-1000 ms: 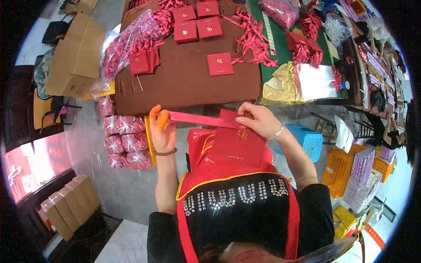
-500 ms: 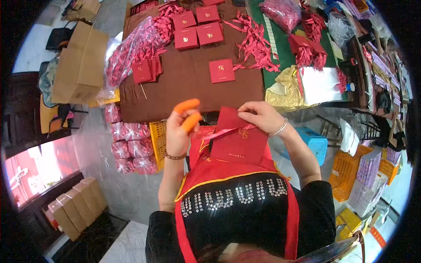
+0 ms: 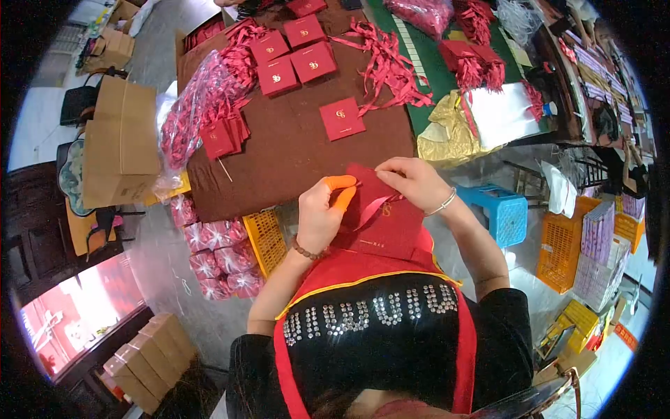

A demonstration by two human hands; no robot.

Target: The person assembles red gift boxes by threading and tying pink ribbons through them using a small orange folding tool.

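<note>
A red paper gift bag (image 3: 384, 227) with a gold logo hangs against my apron, its upper edge between my two hands. My left hand (image 3: 322, 218) wears orange finger covers on thumb and forefinger. Those fingers close on the bag's upper left edge; the exact pinch point is partly hidden. At the upper right, my right hand (image 3: 417, 185) grips the top of the bag between thumb and bent fingers. A red ribbon (image 3: 373, 211) slants across the bag's front from near my right fingers down to the left.
Ahead is a brown-covered table (image 3: 279, 157) with stacked red bags (image 3: 313, 61), a single red bag (image 3: 342, 119) and loose ribbons (image 3: 391, 70). A cardboard box (image 3: 122, 140) stands left. A yellow crate (image 3: 266, 237) is below; a blue stool (image 3: 504, 213) stands right.
My left hand has moved right, from beside the bag onto its upper left edge, and its spread fingers have closed. My right hand keeps its hold. The view has turned slightly.
</note>
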